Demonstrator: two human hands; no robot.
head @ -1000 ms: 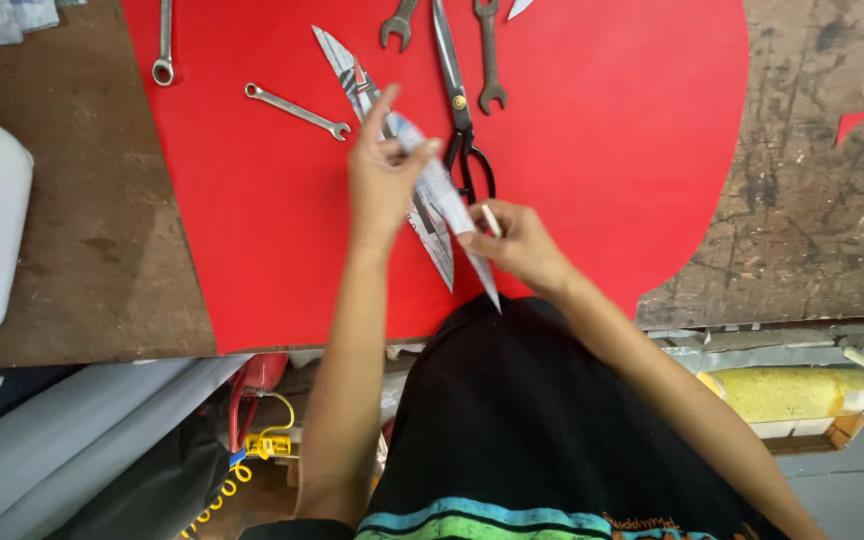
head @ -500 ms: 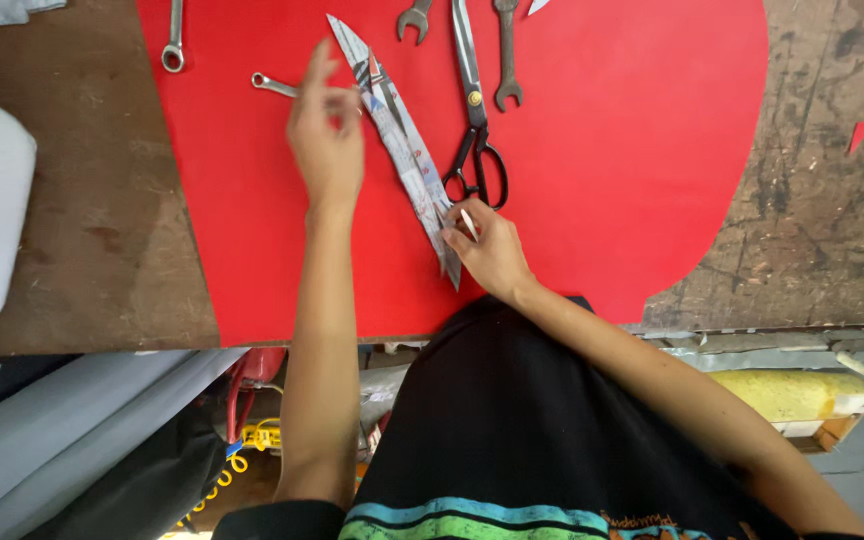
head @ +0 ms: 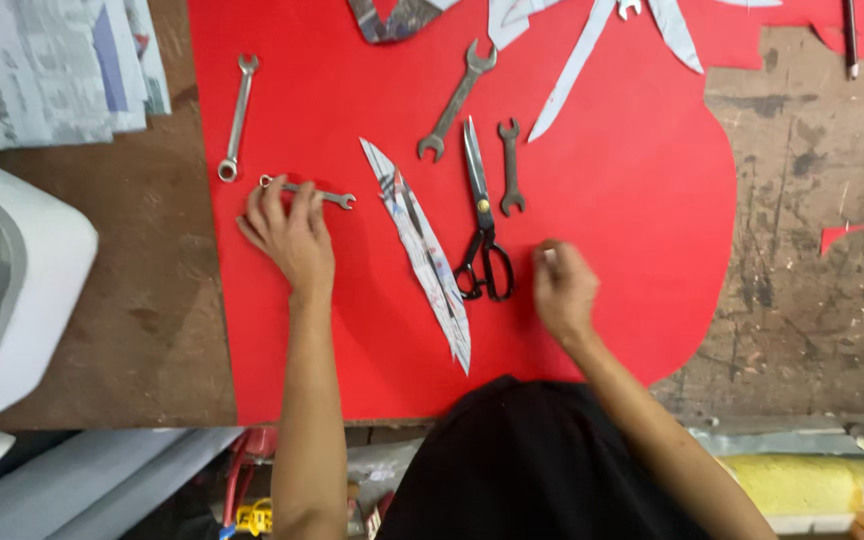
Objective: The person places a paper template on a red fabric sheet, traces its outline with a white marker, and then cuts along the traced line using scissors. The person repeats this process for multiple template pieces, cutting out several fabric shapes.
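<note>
The narrow leaf-shaped paper template (head: 420, 258) now lies flat and released on the red sheet (head: 612, 200), diagonal, just left of the black-handled scissors (head: 480, 225). Half a second ago both hands were on it; both have since let go. The left hand (head: 287, 232) has moved left, fingers spread, and its fingertips touch the small wrench (head: 308, 190). It is not closed around the wrench. The right hand (head: 562, 288) rests loosely curled on the red sheet, right of the scissors handles, pinching a small pale object; its kind cannot be determined. Judgement: template positioning appears finished, and the wrench is a likely weight for it. Two further wrenches (head: 457, 100) lie above. The desk (head: 822, 260) is worn wood.
</note>
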